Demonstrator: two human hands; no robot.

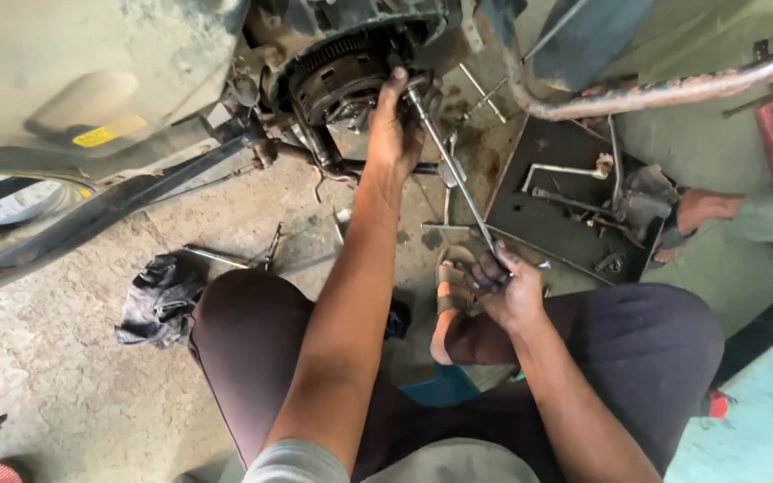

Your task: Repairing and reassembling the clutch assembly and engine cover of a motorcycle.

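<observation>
A round toothed clutch assembly [337, 76] sits in the open side of a motorcycle engine at the top of the head view. My left hand [395, 116] reaches up and presses against its right side, next to the tip of a long metal socket wrench [451, 170]. The wrench slants down to my right hand [505, 284], which is closed around its lower end. My knees in dark trousers frame both arms.
A dark metal tray [530, 215] holding wrenches and small parts lies on the concrete floor at the right. A crumpled black rag [158, 300] lies left of my knee. A rusty exhaust pipe [673, 89] crosses the top right. Another person's sandalled foot [695, 215] rests beside the tray.
</observation>
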